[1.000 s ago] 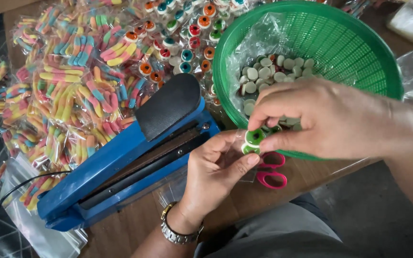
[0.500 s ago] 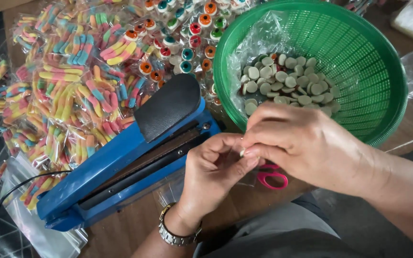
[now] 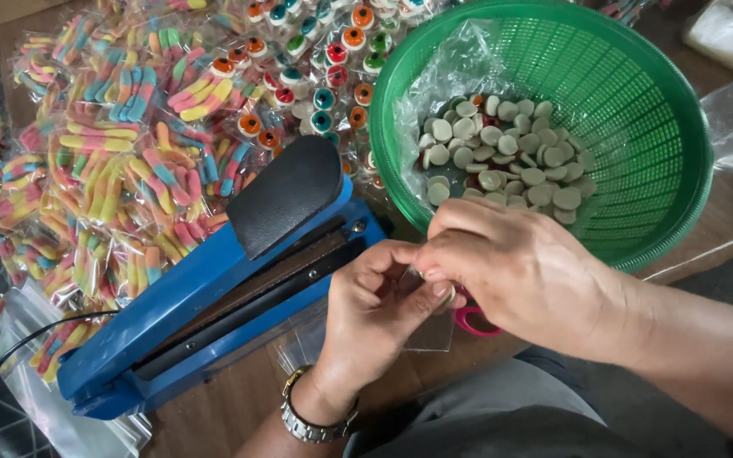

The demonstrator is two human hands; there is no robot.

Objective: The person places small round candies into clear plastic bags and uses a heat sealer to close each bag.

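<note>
- Left hand [image 3: 379, 297] and right hand [image 3: 515, 271] meet at centre frame, both grips pinched shut on a small clear bag [image 3: 426, 326].
- The bag hangs just in front of the blue sealer [image 3: 214, 305], below the green basket [image 3: 638, 127].
- Risk: the slick film could slip, spilling whatever it holds onto the tabletop [image 3: 231, 416].
- Its long axis seems roughly vertical, mouth toward the fingers; contents hidden.

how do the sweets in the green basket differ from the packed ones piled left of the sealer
The sweets in the green basket are loose pale round discs, lying on a clear plastic liner. The packed sweets are long, striped, many-coloured worms, sealed in small clear bags and heaped on the table. Both lots sit beside the blue sealer.
</note>
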